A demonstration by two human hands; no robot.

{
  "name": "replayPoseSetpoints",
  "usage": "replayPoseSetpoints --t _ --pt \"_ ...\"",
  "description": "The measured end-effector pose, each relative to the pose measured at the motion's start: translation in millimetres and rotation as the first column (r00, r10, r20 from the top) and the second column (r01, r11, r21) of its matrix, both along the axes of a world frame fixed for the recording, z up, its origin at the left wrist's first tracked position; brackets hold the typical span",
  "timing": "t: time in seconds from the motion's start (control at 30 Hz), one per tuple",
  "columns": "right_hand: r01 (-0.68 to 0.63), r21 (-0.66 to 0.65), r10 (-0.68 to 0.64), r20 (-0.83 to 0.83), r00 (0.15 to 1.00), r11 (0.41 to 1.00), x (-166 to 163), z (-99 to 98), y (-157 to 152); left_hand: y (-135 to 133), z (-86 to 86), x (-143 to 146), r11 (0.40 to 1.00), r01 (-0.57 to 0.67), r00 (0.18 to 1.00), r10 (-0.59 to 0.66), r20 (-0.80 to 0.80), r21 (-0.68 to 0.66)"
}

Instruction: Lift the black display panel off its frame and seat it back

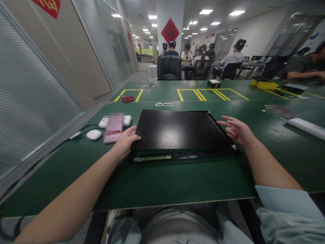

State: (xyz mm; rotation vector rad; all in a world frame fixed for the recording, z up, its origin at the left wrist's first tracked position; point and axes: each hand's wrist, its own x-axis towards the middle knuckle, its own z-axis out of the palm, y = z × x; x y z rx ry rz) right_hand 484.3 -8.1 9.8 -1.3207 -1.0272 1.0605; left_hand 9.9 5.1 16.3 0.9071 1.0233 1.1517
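A flat black display panel [175, 130] lies over a black frame [203, 155], tilted or shifted so that the frame shows along the near and right sides. A green circuit board strip [152, 158] is visible in the frame's near left part. My left hand [127, 140] grips the panel's left edge, thumb on top and fingers partly hidden. Beside the right edge, my right hand [237, 130] has its index and middle fingers stretched toward the frame, the others curled. No object shows in it, and I cannot tell whether the fingertips touch the frame.
A phone [113, 130], a white case [93, 135] and a cable are at the left. Red scissors [127, 99], small white pieces [164, 104], a black box [214, 83] and a yellow item [264, 84] lie farther back. A white roll [307, 128] is right. Several people sit beyond.
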Motion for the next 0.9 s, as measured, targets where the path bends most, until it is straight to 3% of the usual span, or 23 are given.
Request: replayPoseSetpoints --t 0.13,0.23,0.53,0.9 --pt "0.19 0.005 -0.186 0.241 0.953 0.982 5 -10.1 5 0 1.6 1 1.0 -0.015 1.0 0.015 -0.008 -0.024" --pt "0.241 -0.008 -0.221 0.369 0.903 0.97 5 -14.7 7 2 0.3 -1 0.999 -0.019 1.0 0.019 0.011 -0.026" --pt "0.202 0.011 -0.188 0.421 0.888 0.979 7 -20.8 10 9 -0.2 -5 0.997 -0.041 0.994 0.048 0.099 -0.071" --pt "0.229 0.013 -0.2 0.533 0.822 0.973 7 -25.0 16 1 9.0 4 0.989 -0.063 0.996 0.071 0.057 -0.133"
